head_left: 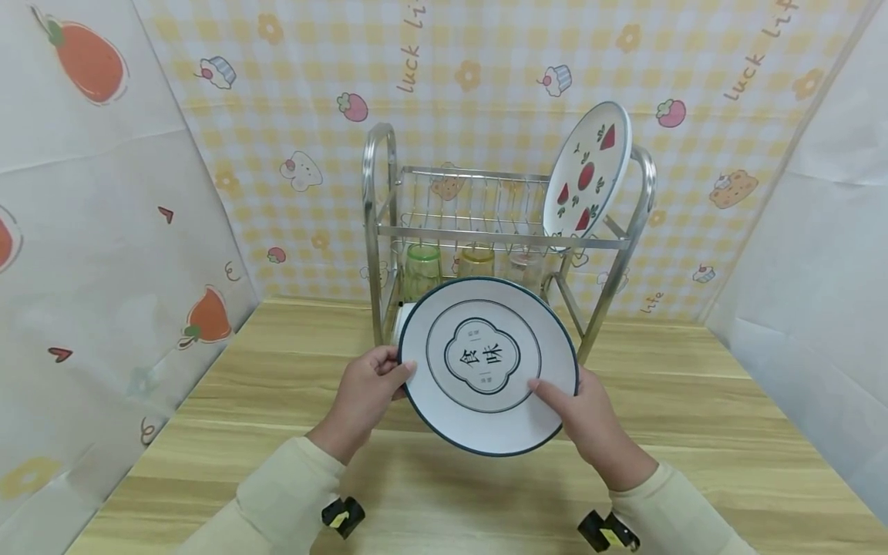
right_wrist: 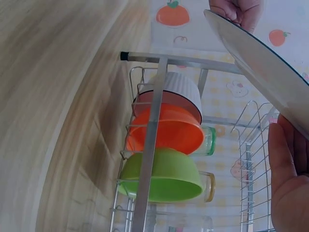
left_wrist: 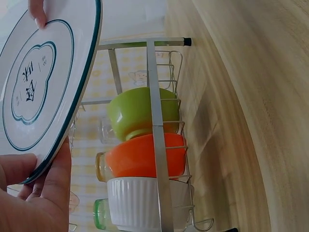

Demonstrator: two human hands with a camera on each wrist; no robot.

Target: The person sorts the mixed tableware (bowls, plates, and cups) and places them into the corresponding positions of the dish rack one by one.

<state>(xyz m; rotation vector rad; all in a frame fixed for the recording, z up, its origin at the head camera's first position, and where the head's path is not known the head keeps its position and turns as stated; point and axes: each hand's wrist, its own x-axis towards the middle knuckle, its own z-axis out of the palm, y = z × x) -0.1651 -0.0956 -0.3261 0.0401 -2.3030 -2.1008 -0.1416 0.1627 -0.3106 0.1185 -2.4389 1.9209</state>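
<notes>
Both hands hold a white plate [head_left: 444, 416] with a dark teal rim and black Chinese characters, tilted in front of a metal dish rack [head_left: 486, 235]. My left hand [head_left: 368, 393] pinches its left edge, thumb on the face and fingers behind. My right hand [head_left: 593, 420] grips the right edge, its thumb lying on the plate's face. A second plate [head_left: 572, 166] with watermelon pictures leans upright at the right end of the rack's upper tier. In the left wrist view, the lower tier holds a green bowl [left_wrist: 135, 111], an orange bowl [left_wrist: 133, 157] and a white ribbed bowl [left_wrist: 130, 200].
Behind the bowls stand a green-rimmed glass [head_left: 422, 270], an amber-rimmed glass [head_left: 475, 262] and a clear glass [head_left: 523, 270]. The rack rests on a wooden table [head_left: 694, 432], near a checked backdrop [head_left: 465, 46]. White patterned sheets [head_left: 125, 193] flank it left and right.
</notes>
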